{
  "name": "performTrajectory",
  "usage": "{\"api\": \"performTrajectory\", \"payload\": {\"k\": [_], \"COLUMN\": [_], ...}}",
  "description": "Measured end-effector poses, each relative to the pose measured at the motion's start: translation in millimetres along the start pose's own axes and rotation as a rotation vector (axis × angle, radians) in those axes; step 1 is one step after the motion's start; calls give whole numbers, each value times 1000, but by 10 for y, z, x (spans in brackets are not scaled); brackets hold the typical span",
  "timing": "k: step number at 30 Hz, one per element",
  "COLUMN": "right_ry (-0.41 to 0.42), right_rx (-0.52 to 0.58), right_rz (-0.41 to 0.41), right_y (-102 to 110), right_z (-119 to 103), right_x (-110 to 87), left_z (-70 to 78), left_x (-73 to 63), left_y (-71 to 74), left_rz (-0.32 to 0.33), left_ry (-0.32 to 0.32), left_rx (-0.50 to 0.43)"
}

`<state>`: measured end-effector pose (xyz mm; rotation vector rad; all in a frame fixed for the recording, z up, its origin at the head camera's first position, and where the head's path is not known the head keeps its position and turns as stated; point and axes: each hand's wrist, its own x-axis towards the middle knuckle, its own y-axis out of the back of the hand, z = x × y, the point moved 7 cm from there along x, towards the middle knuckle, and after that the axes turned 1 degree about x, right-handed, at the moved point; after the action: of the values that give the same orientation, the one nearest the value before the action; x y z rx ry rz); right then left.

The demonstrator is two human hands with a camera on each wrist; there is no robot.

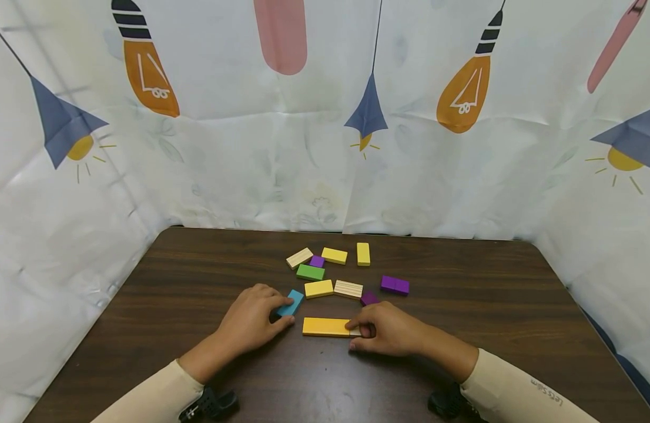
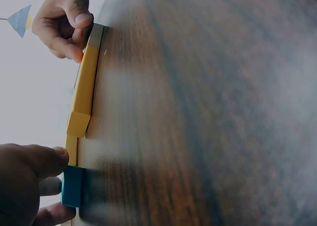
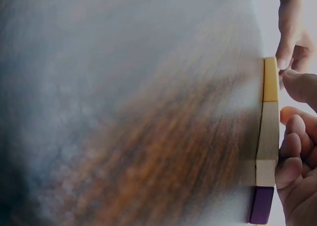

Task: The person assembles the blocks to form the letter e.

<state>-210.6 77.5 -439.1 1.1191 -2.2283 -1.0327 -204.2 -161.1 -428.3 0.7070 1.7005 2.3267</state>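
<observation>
Left of the yellow block (image 1: 326, 327), left hand (image 1: 255, 317) pinched blue block (image 1: 290, 302); at yellow's right end, right hand (image 1: 389, 330) curled, grip unclear, so a nudge could've skewed pale block (image 1: 355, 332).

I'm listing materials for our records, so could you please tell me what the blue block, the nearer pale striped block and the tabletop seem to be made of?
Blue block: probably painted wood, though plastic is possible; smooth, even colour hides any grain.
Nearer pale striped block: likely unpainted wood; grain-like lines run lengthwise.
Tabletop: wood or wood-look laminate, slightly glossy; dark streaks, soft reflections.
</observation>
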Motion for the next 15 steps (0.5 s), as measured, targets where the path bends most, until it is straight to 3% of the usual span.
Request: {"api": "performTrajectory", "payload": {"k": [15], "right_ry": [0], "right_rx": [3], "right_rz": [-2], "right_y": [-6], "right_z": [9], "right_x": [-1], "left_z": [21], "left_x": [-8], "left_y": [2], "left_rz": [23], "left_ry": [-27], "left_rx": [-6]}}
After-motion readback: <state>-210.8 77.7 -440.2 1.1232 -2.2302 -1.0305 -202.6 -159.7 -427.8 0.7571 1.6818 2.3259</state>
